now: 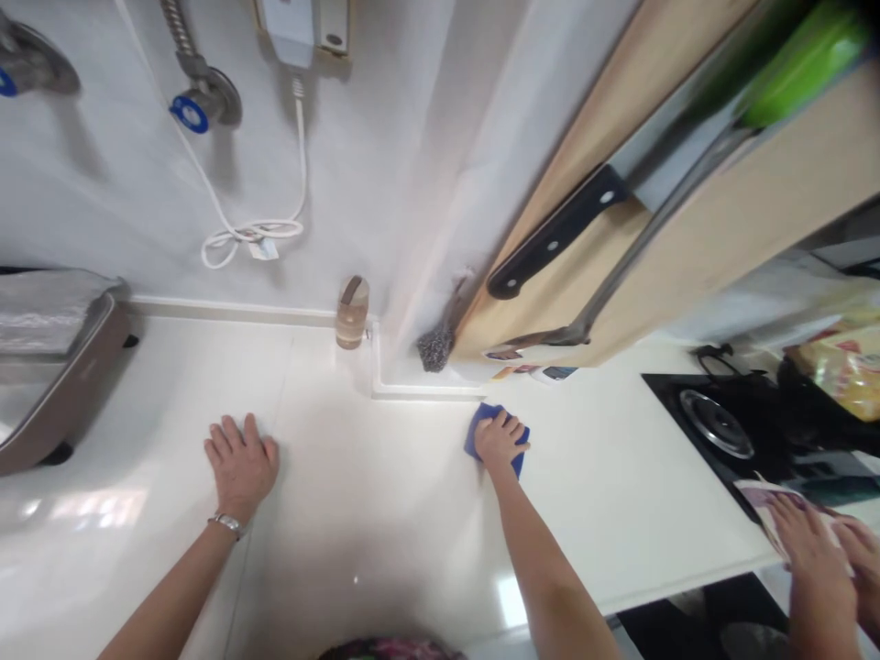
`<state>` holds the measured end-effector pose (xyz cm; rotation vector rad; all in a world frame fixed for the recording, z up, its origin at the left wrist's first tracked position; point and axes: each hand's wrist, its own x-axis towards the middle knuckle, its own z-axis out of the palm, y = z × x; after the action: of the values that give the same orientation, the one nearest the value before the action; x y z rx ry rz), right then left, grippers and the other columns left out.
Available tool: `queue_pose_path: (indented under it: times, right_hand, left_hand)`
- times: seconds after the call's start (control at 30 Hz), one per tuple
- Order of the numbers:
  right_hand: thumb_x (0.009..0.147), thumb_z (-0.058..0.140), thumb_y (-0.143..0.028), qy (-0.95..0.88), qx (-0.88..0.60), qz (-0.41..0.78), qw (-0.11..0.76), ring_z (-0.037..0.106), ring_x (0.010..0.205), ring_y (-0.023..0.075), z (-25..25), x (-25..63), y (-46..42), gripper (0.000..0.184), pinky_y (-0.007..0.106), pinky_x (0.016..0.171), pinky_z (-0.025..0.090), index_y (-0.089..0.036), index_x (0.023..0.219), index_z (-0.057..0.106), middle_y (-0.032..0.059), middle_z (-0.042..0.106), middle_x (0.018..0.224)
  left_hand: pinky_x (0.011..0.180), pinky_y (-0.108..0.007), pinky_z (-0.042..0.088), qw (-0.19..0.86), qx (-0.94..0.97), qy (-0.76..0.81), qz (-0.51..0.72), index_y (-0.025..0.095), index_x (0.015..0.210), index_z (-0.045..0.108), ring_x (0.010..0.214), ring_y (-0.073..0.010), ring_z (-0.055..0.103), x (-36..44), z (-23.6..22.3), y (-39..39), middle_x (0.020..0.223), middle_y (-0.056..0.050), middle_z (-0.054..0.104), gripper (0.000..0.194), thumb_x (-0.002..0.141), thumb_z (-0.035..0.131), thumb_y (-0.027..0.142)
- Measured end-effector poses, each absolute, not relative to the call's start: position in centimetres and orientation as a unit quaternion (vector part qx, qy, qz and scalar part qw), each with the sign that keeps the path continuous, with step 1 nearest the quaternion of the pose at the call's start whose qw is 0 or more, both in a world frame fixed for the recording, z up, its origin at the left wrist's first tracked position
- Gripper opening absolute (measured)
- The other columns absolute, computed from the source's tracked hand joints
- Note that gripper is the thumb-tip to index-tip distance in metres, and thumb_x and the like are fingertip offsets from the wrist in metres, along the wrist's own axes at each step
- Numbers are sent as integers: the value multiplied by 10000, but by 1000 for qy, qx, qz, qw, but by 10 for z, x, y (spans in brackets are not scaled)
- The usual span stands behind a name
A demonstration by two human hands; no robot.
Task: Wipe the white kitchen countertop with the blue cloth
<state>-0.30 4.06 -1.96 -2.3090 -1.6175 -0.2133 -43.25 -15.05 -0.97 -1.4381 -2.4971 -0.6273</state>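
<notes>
My right hand (500, 442) presses a blue cloth (474, 438) against the white countertop (344, 513), close to the foot of the wall corner. Its fingers lie over the cloth, and blue edges show around them. On the left, my left hand (240, 461) rests palm down on the counter with fingers stretched out, holding nothing. A metal bracelet or watch band (226, 523) circles that wrist. Between the hands, by the wall, stands a small brownish glass or jar (353, 313).
A knife with a black handle (558, 234) hangs on a wooden board (694, 238) at upper right. A brown appliance (75, 376) stands far left. Another person's hands (808, 532) hold a cloth near the black stove (749, 431). A looped white cord (251, 231) hangs on the wall.
</notes>
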Motion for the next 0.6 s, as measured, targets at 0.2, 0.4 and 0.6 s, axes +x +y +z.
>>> queue_pose_path:
  times: [0.2, 0.4, 0.6]
  right_hand:
    - [923, 279, -289, -605, -781, -55, 144, 341, 1392, 445, -25, -86, 22, 603, 774, 1039, 259, -1, 1419, 467, 330, 437, 1463]
    - [931, 298, -282, -691, -714, 4, 117, 250, 1463, 455, -11, -180, -19, 631, 796, 1058, 214, 7, 1485, 379, 333, 341, 1542]
    - [953, 323, -296, -816, -573, 40, 60, 188, 1520, 375, 5, -205, -82, 620, 688, 1171, 165, -56, 1524, 347, 231, 284, 1612]
  left_hand:
    - [1183, -706, 165, 83, -473, -849, -218, -10, 1483, 388, 1527, -463, 12, -431, -13, -151, 1617, -321, 171, 623, 954, 379, 320]
    - [1170, -731, 178, 66, -459, -856, -231, 1, 1473, 414, 1525, -468, 46, -431, -15, -152, 1619, -303, 193, 631, 921, 413, 306]
    - [1174, -721, 179, 66, -448, -856, -248, -4, 1460, 437, 1524, -466, 74, -431, -16, -153, 1614, -291, 231, 636, 907, 409, 311]
